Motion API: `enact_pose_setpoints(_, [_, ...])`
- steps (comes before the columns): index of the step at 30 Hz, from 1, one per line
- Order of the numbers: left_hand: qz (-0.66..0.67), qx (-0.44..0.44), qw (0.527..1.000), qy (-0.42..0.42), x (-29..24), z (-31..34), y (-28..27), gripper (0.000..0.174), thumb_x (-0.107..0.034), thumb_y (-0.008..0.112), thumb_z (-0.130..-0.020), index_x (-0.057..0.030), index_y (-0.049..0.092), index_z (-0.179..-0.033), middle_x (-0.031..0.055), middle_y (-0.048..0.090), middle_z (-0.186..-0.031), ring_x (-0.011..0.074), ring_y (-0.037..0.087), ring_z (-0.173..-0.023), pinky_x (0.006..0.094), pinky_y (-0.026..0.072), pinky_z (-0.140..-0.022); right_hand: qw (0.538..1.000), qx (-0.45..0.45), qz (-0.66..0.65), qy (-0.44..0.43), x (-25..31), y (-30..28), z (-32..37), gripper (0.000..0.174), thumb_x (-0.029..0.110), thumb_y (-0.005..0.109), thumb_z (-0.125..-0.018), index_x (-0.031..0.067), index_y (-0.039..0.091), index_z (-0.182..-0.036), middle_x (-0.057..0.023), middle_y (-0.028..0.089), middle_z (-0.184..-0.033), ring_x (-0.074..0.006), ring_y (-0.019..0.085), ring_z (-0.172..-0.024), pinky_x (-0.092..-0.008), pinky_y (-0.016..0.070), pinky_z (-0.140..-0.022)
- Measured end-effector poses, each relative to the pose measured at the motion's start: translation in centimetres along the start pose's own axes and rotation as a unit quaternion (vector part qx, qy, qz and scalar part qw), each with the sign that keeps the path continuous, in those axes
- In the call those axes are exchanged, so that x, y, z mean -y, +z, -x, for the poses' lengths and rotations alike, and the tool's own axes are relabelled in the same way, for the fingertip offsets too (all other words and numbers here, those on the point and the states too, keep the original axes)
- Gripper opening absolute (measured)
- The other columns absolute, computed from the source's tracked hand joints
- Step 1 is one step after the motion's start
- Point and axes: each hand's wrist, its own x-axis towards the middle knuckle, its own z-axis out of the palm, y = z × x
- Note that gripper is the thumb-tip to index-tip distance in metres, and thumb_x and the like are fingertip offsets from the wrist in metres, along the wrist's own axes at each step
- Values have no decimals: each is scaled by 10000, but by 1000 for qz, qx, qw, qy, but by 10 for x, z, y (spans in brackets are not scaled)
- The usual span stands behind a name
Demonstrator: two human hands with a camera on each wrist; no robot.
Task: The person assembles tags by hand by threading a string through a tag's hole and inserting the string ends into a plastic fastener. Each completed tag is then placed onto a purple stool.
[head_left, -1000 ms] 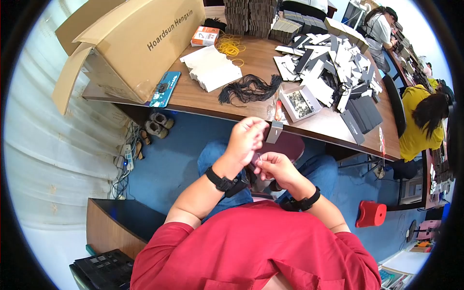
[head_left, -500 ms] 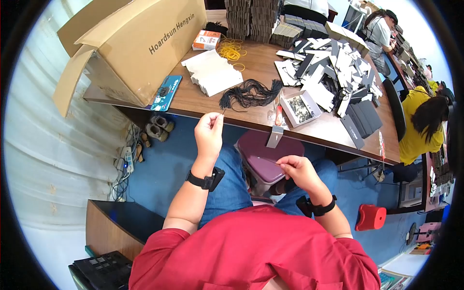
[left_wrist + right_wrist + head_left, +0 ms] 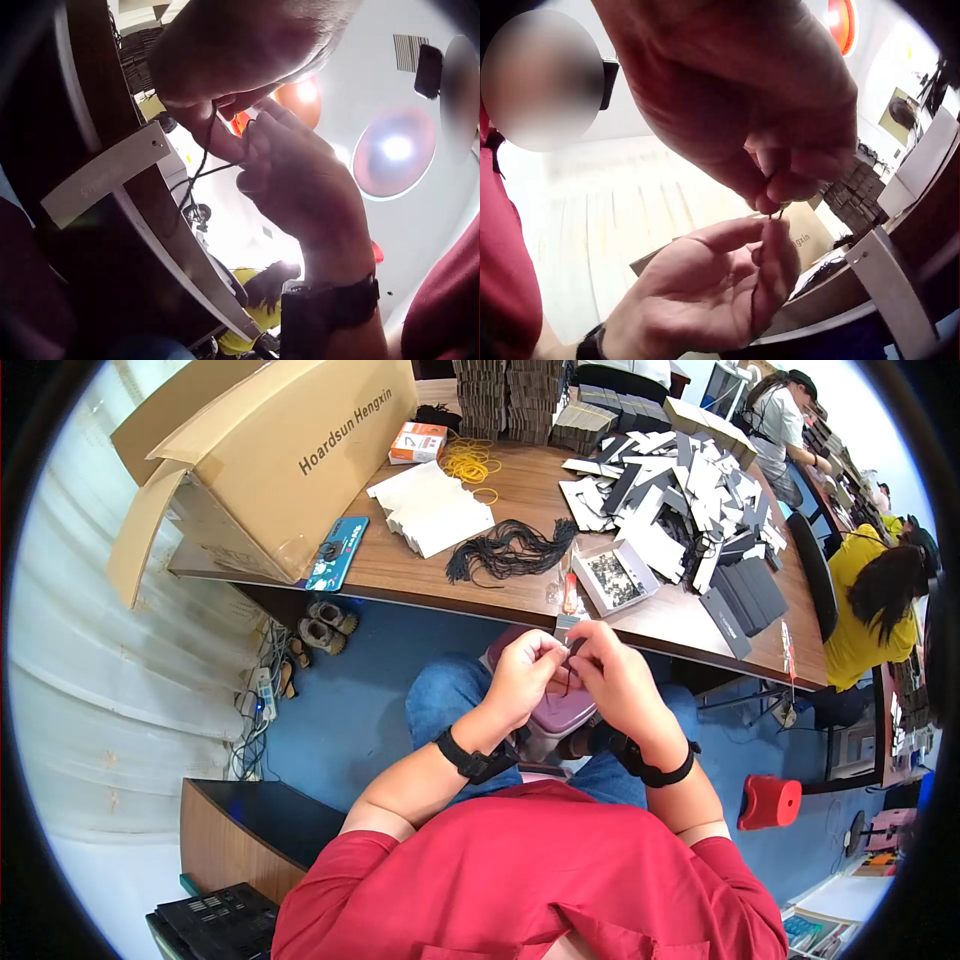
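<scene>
Both hands meet in front of the table edge. My left hand [image 3: 525,678] pinches a thin black cord [image 3: 196,166] between thumb and forefinger. The right hand [image 3: 622,678] pinches the same cord close beside it, fingertips nearly together. Two strands cross below the fingers in the left wrist view, and one runs down the left palm in the right wrist view. Near the fingertips, a grey tag [image 3: 105,177] with a small hole juts over the table edge. A bundle of black cords [image 3: 512,550] lies on the table beyond the hands.
An open white box [image 3: 650,560] holds small metallic pieces. Behind it spreads a pile of black and white tags [image 3: 690,490]. White cards [image 3: 435,510], yellow rubber bands [image 3: 468,458] and a large carton [image 3: 290,480] are to the left. A purple stool [image 3: 560,712] stands below the hands.
The hands first moved apart, the left toward the cord bundle and out with a cord. Now they have come together again in front of the tag, both on the cord.
</scene>
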Motion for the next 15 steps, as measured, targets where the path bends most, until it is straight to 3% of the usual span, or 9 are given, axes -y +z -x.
enact_pose_setpoints(2, [-68, 26, 997, 27, 12, -3, -9, 68, -91, 565, -898, -28, 561, -873, 3, 562, -735, 54, 509, -592, 185, 389, -488, 1000, -13, 9, 5, -3, -1, -1, 259, 35, 612, -803, 61, 528, -1047, -125, 608, -710, -300, 616, -669, -353, 475, -598])
enact_pose_setpoints(5, [-120, -11, 991, 62, 6, -1, -3, 48, -73, 570, -887, -30, 585, -872, -17, 555, -739, 35, 457, -598, 179, 366, -514, 997, -16, -69, 33, -6, -4, -4, 272, 15, 619, -797, 50, 537, -1054, -107, 607, -690, -237, 605, -626, -314, 469, -588])
enact_pose_setpoints(6, [-111, -5, 992, 66, 6, -2, -3, 45, -67, 573, -882, -29, 595, -873, -21, 557, -745, 32, 458, -609, 178, 367, -528, 995, -4, -93, 36, -13, -3, -4, 272, -15, 603, -802, 41, 542, -1062, -78, 593, -673, -170, 577, -606, -279, 462, -584])
enact_pose_setpoints(13, [-140, 0, 987, 81, 8, -2, -11, 56, -54, 601, -861, -10, 634, -870, -22, 586, -768, 30, 482, -669, 179, 387, -601, 977, 26, -211, 28, -28, 1, -8, 255, -41, 550, -827, 19, 533, -1075, -62, 580, -709, -139, 571, -646, -262, 474, -625])
enact_pose_setpoints(15, [-140, 3, 987, 74, 6, -1, -9, 63, -61, 610, -859, -6, 640, -867, -20, 589, -760, 32, 486, -673, 180, 391, -608, 982, 27, -182, 34, -25, -2, -8, 270, -38, 553, -828, 22, 532, -1090, -67, 590, -716, -141, 584, -653, -263, 477, -626])
